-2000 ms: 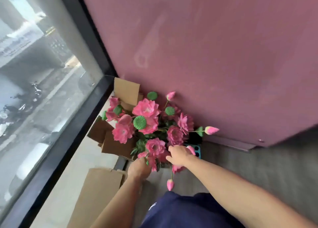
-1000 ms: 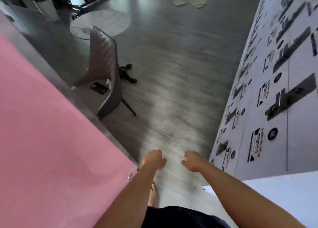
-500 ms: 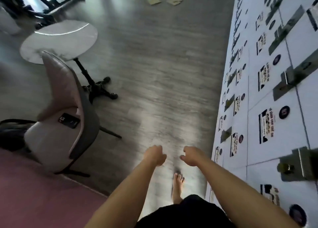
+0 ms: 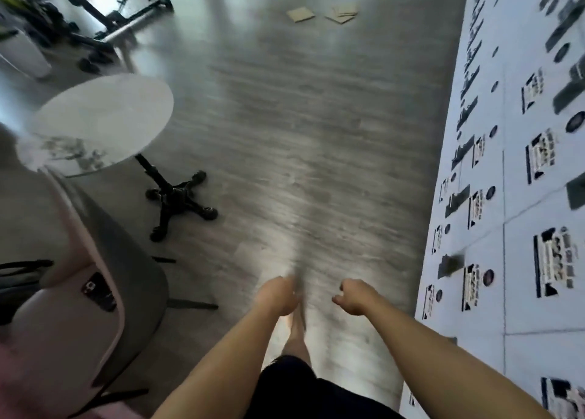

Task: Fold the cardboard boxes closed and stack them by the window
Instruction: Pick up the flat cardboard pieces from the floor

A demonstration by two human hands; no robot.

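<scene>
At the bottom of the frame, dark shorts (image 4: 304,390) and two bare forearms reach forward from the lower edge. The left hand (image 4: 278,295) sits just left of centre, its fingers curled in loosely and holding nothing. The right hand (image 4: 354,295) is beside it, a small gap apart, fingers likewise hanging in a loose curl with nothing in them. Between and below the hands a bare foot (image 4: 296,333) shows on the grey wood-look floor (image 4: 316,165), blurred by motion.

At lower left stands a pale chair (image 4: 79,308) with a grey back, and a dark phone (image 4: 98,291) lies on its seat. A dark strap or bag (image 4: 19,273) pokes in at the left edge beside the chair. Just above the chair, in the left middle of the frame, is a round white table (image 4: 98,121) on a black pedestal with a four-footed base (image 4: 177,203).

Along the whole right side runs a white wall of panels (image 4: 522,197) bearing printed labels and dark fittings, too smeared to read.

Further off, at upper left, a black metal frame (image 4: 104,13) and a white container (image 4: 22,54) stand on the floor. At the top centre, well apart from the hands, the flat cardboard pieces (image 4: 323,14) lie on the floor in two small groups, side by side.
</scene>
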